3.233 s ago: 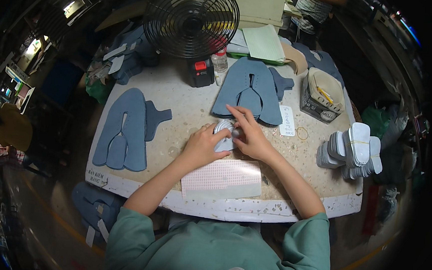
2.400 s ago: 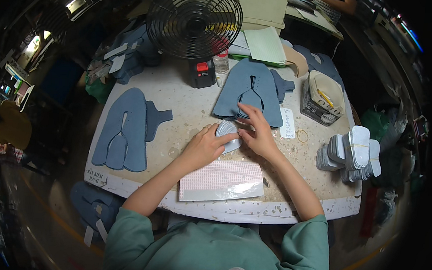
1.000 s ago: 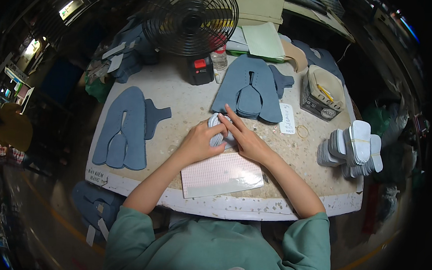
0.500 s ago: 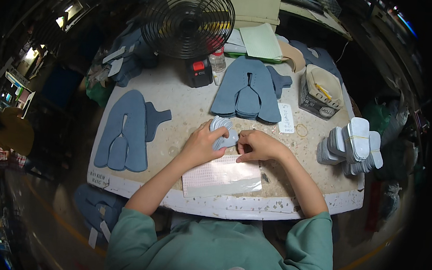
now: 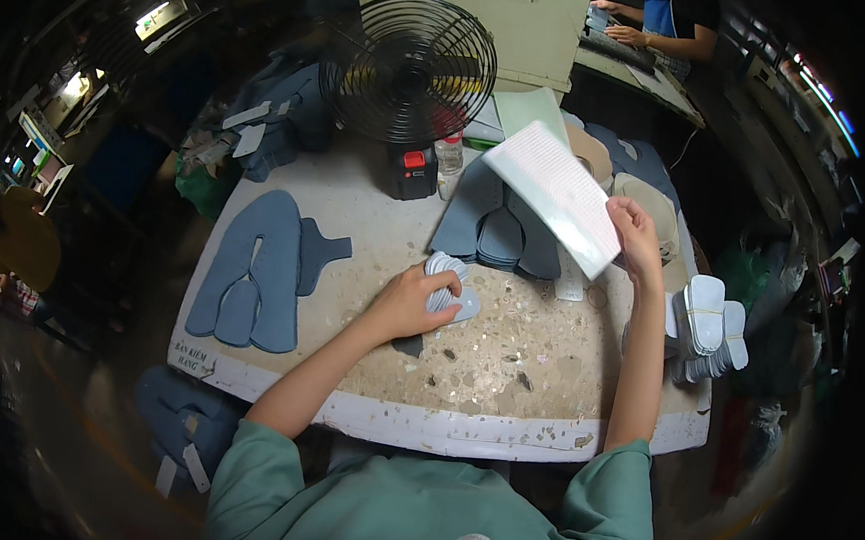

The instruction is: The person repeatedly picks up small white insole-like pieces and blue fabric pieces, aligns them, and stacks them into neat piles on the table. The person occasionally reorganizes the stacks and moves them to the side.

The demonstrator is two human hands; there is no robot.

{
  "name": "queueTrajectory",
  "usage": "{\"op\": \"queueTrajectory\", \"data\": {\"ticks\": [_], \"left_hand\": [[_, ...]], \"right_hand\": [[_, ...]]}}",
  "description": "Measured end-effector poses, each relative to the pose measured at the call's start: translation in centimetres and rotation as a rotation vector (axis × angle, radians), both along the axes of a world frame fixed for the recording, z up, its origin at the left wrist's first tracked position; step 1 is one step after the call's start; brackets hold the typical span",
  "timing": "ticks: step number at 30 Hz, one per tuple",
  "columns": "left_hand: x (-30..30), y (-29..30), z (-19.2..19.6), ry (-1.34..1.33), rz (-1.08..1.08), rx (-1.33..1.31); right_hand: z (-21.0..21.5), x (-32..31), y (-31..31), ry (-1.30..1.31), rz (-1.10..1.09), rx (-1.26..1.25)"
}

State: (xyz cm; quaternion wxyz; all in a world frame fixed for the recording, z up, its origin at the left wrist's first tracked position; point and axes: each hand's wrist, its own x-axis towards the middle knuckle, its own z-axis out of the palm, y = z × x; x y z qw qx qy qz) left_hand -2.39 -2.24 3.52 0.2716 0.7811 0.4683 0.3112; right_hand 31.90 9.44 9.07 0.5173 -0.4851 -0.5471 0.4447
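Observation:
My left hand (image 5: 412, 304) curls round a fanned stack of light grey tongue-shaped pieces (image 5: 445, 266) at the middle of the table. One of these pieces lies lowest, jutting out by the thumb. Raised to the right, my right hand (image 5: 637, 239) pinches the edge of a whitish sheet with a fine pinkish grid (image 5: 554, 188). The sheet hangs tilted above a pile of blue-grey shoe upper pieces (image 5: 459, 217), partly covering it. More blue-grey upper pieces (image 5: 214, 265) lie flat at the left.
Bundles of light grey pieces (image 5: 702, 314) stand at the table's right edge. A black fan (image 5: 411, 68) and a bottle (image 5: 449, 156) are at the back. A round-topped container (image 5: 662, 211) sits behind my right hand. Beyond, a co-worker's hands (image 5: 625, 33) are at another table.
My right hand has lifted the gridded sheet off the table and carried it far and right. My left hand stays on the grey stack. The whole view has shifted slightly.

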Motion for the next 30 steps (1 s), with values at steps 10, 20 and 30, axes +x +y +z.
{"op": "queueTrajectory", "data": {"ticks": [10, 20, 30], "left_hand": [[0.8, -1.1, -0.5, 0.19, 0.083, 0.276], [-3.1, 1.5, 1.5, -0.11, 0.309, 0.159], [-2.2, 1.7, -0.7, -0.109, 0.181, 0.05]], "right_hand": [[-1.6, -5.7, 11.7, -0.19, -0.239, 0.101], [-4.2, -12.0, -5.8, -0.773, 0.682, 0.301], [-6.3, -13.0, -8.8, -0.569, 0.542, 0.331]]}}
